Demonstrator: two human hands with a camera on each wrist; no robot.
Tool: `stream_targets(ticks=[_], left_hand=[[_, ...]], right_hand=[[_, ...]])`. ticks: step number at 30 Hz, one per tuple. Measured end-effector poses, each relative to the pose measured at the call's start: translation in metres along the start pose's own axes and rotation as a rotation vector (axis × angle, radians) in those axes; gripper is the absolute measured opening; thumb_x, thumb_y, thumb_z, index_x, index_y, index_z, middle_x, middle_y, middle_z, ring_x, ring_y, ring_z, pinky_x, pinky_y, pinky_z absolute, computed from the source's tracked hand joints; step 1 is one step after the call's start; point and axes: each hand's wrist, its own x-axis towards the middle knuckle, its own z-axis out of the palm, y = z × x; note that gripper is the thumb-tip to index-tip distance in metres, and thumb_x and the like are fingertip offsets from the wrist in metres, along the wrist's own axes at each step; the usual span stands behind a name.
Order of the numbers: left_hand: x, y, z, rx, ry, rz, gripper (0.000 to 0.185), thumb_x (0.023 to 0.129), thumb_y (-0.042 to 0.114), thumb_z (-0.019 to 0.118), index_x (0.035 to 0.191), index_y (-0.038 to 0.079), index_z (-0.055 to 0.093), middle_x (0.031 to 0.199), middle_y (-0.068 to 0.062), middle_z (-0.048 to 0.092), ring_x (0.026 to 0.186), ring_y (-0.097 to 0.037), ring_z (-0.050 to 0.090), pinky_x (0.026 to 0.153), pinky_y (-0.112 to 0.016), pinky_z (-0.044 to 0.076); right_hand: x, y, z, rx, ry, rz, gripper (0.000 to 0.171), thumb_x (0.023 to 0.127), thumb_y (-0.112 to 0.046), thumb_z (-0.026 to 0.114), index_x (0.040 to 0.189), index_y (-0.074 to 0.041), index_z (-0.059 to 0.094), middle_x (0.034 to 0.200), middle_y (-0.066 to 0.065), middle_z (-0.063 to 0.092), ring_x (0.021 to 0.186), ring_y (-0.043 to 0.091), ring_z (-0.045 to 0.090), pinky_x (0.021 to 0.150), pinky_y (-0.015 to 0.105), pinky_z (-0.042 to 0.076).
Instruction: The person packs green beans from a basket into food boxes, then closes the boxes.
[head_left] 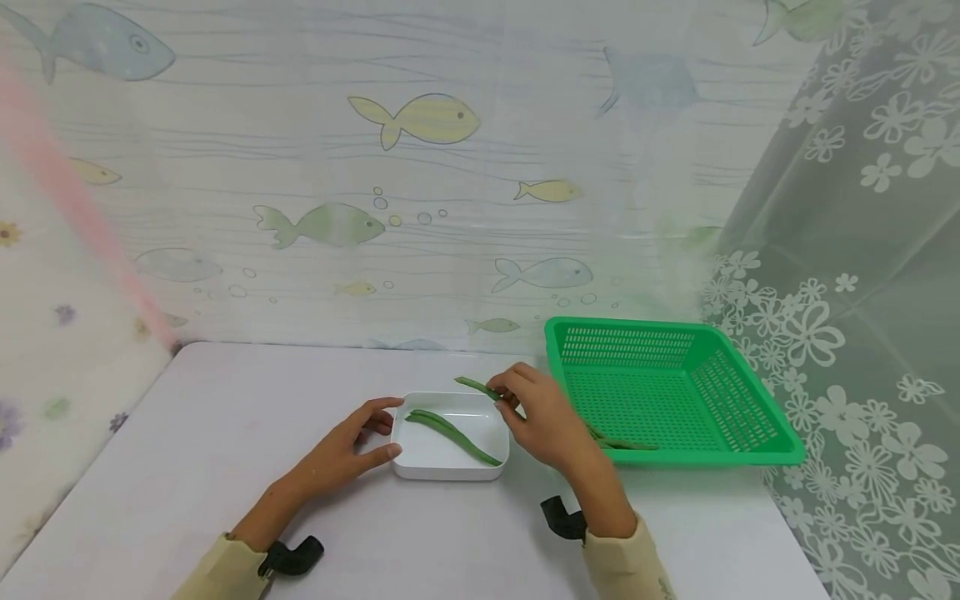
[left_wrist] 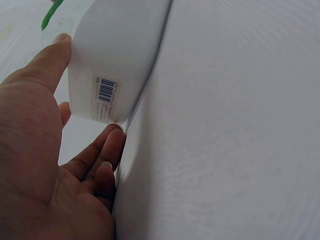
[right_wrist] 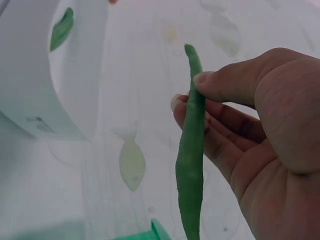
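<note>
Two hands work over a white counter (head_left: 225, 433). Green beans number about four: two lie together in a small white dish (head_left: 448, 436), one is held in the air, and one lies in a green basket (head_left: 675, 392), partly hidden behind the right wrist.

The dish sits near the middle of the counter. The basket, a shallow slotted plastic tray, stands just to its right, against a curtain printed with white flowers. A pale backdrop printed with fish hangs behind the counter.

The left hand (head_left: 348, 446) steadies the dish's left side, thumb on the near wall and fingers curled at the rim; the left wrist view shows a barcode label (left_wrist: 106, 90) on the dish's side.

The right hand (head_left: 540, 417) pinches the held bean (head_left: 477, 387) between thumb and fingers, above the dish's far right corner. In the right wrist view this bean (right_wrist: 192, 150) stands out past the fingertips.
</note>
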Motion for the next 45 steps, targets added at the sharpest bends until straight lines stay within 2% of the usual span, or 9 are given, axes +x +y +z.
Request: stream_targets(ticks=[6, 13, 17, 24, 39, 45], left_hand=[[-0.001, 0.0, 0.0, -0.004, 0.001, 0.003, 0.068, 0.1, 0.045, 0.075, 0.158, 0.039, 0.041, 0.134, 0.004, 0.061, 0.124, -0.017, 0.061, 0.104, -0.044, 0.046], [-0.002, 0.0, 0.001, -0.003, 0.001, 0.006, 0.068, 0.099, 0.045, 0.076, 0.158, 0.039, 0.042, 0.134, 0.004, 0.061, 0.124, -0.017, 0.061, 0.104, -0.044, 0.046], [-0.002, 0.0, 0.002, -0.003, 0.002, 0.001, 0.068, 0.099, 0.045, 0.076, 0.158, 0.039, 0.042, 0.134, 0.005, 0.061, 0.124, -0.017, 0.062, 0.103, -0.046, 0.046], [-0.001, 0.0, 0.002, -0.009, 0.001, 0.002, 0.068, 0.099, 0.045, 0.076, 0.158, 0.039, 0.042, 0.133, 0.004, 0.06, 0.124, -0.017, 0.061, 0.104, -0.047, 0.046], [-0.002, 0.0, 0.002, -0.003, 0.003, -0.001, 0.068, 0.099, 0.044, 0.076, 0.158, 0.038, 0.042, 0.134, 0.002, 0.061, 0.125, -0.018, 0.061, 0.104, -0.046, 0.046], [-0.001, 0.0, 0.002, -0.011, 0.001, 0.004, 0.069, 0.1, 0.043, 0.076, 0.159, 0.036, 0.042, 0.134, 0.002, 0.061, 0.125, -0.019, 0.061, 0.104, -0.046, 0.047]], right_hand=[[0.002, -0.003, 0.017, 0.041, -0.022, 0.008, 0.02, 0.096, 0.005, 0.075, 0.113, -0.004, 0.071, 0.106, 0.003, 0.067, 0.088, 0.014, 0.071, 0.079, 0.032, 0.061], [0.004, -0.007, 0.035, 0.081, -0.057, -0.007, 0.018, 0.096, 0.008, 0.073, 0.11, -0.002, 0.071, 0.107, 0.005, 0.066, 0.091, 0.015, 0.072, 0.083, 0.024, 0.059], [0.007, -0.009, 0.046, 0.073, -0.057, -0.025, 0.016, 0.096, 0.007, 0.074, 0.109, -0.002, 0.071, 0.106, 0.006, 0.066, 0.09, 0.016, 0.07, 0.083, 0.024, 0.058], [0.01, -0.009, 0.06, 0.021, -0.093, 0.018, 0.016, 0.097, 0.003, 0.075, 0.11, -0.006, 0.073, 0.106, 0.004, 0.067, 0.09, 0.013, 0.065, 0.082, 0.025, 0.057], [0.018, -0.008, 0.081, 0.01, -0.105, 0.078, 0.014, 0.097, -0.001, 0.076, 0.11, -0.007, 0.073, 0.104, 0.004, 0.068, 0.089, 0.014, 0.066, 0.08, 0.026, 0.056], [0.021, -0.009, 0.087, 0.005, -0.134, 0.115, 0.014, 0.098, -0.003, 0.076, 0.111, -0.005, 0.074, 0.105, 0.005, 0.068, 0.09, 0.013, 0.065, 0.081, 0.024, 0.056]])
